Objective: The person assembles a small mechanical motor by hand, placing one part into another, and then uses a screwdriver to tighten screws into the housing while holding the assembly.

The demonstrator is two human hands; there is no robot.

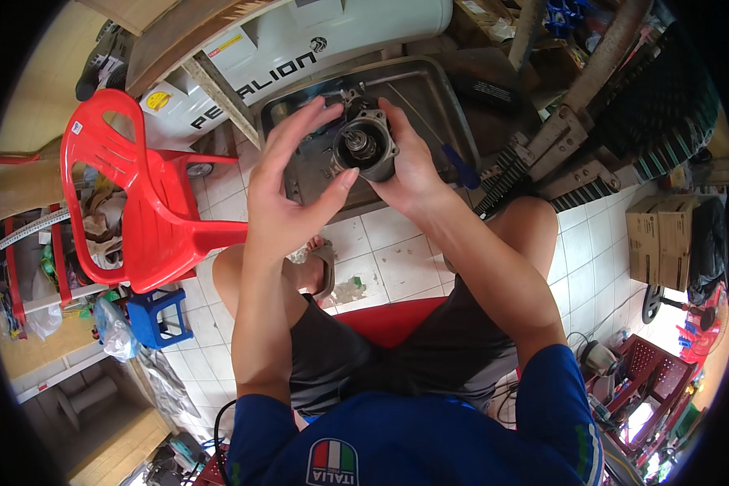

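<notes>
Over a dark metal tray (300, 182), my right hand (413, 166) grips a grey cylindrical metal housing (385, 162) from its right side. The housing's open end faces up toward me, with a metal shaft (356, 144) in its middle and a flange with bolt holes around the rim. My left hand (287, 178) is open at the housing's left, fingers stretched and apart. Its thumb tip lies by the lower rim; whether it touches cannot be made out. A dark part with metal ends (356, 101) shows just behind the housing, partly hidden.
A blue-handled screwdriver (462, 168) lies at the tray's right edge. Behind the tray is a large white tank (332, 40). A red plastic chair (154, 202) and blue stool (158, 316) stand left. Metal legs with dark ribbed parts (559, 154) and cardboard boxes (660, 239) are right.
</notes>
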